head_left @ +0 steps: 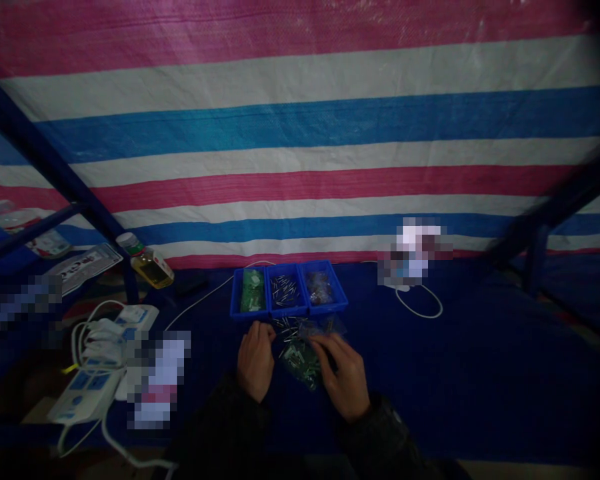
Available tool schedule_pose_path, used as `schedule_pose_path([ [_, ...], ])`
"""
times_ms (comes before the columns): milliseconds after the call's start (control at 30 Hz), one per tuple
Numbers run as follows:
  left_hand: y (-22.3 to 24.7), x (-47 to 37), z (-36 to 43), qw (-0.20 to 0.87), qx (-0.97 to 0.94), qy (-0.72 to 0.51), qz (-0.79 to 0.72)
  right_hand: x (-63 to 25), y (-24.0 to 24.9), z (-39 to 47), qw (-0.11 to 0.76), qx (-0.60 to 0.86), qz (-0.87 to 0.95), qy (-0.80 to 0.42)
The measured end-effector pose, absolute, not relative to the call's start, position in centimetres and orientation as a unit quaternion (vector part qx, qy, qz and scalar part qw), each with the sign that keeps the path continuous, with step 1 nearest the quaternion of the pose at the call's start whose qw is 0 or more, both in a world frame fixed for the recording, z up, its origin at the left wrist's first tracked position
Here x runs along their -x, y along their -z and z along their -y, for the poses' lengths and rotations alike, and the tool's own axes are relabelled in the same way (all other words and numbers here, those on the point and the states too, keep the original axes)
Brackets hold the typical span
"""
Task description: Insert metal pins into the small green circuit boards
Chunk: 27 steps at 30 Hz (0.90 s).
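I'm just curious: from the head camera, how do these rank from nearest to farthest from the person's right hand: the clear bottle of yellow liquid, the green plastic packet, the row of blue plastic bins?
From the right hand:
1. Green plastic packet: just left.
2. Row of blue plastic bins: beyond the packet.
3. Clear bottle of yellow liquid: far left.

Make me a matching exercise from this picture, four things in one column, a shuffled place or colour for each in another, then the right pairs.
1. Left hand
2. Right hand
3. Bottle
4. Power strip

A. white with blue patches
B. at a clear plastic bag
C. yellowish, with a white cap
D. nearest the blue tray's left compartment

Pairs: 1-D, 2-B, 3-C, 4-A
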<state>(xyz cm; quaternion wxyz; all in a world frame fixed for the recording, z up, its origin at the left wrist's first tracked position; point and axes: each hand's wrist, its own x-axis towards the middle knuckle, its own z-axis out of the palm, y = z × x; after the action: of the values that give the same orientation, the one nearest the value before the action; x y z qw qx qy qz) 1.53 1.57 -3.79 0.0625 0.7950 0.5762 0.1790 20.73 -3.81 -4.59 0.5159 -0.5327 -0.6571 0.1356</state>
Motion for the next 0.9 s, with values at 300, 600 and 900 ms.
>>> schedule_pose_path([
  [300, 3.8, -2.2, 0.2, 0.178, -0.825, -0.294, -0.449, -20.0, 4.4, 4.0, 0.481, 0.511, 0.707, -0.092],
  [600, 2.8, -2.1, 0.4, 0.275, -0.821, -0.309, -0.394, -19.6, 4.2, 4.3, 0.518, 0.493, 0.691, -0.107],
  [900, 2.2, -1.9, 0.5, 0.303, -0.820, -0.316, -0.368, -19.1, 4.3, 4.7, 0.505, 0.484, 0.704, -0.119],
])
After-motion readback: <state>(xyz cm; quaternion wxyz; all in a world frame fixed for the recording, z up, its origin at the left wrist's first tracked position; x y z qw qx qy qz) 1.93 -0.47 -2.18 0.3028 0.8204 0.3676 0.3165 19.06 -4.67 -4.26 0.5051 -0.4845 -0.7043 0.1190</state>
